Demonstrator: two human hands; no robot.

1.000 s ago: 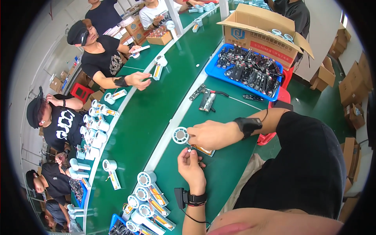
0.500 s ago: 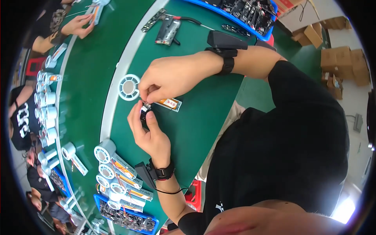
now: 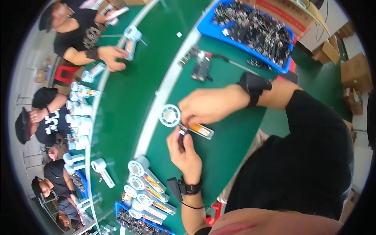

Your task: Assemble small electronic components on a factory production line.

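My left hand point(image 3: 185, 153) is closed around a small dark part point(image 3: 181, 138), held upright between thumb and fingers; its exact kind is not clear. Over its upper end, my right hand point(image 3: 207, 107) has its fingertips pinched together, and what they hold is hidden. Under and beside my fingers lies a pale blue handheld fan, with its round ring head point(image 3: 170, 115) to the left and its handle point(image 3: 201, 131), bearing an orange and white strip, to the right. My right hand covers the stretch between them.
A blue tray of black parts point(image 3: 250, 33) stands at the upper right, near a black module point(image 3: 201, 66) and a screwdriver point(image 3: 235, 64). Several fans point(image 3: 150, 184) lie at lower left beside another blue tray point(image 3: 137, 223). Co-workers sit across the green table; one hand point(image 3: 112, 58) is by a fan.
The whole view has shifted, so my hands and the table stand further right and lower. Both hands stay together at the small dark part. More of the co-workers has come into view.
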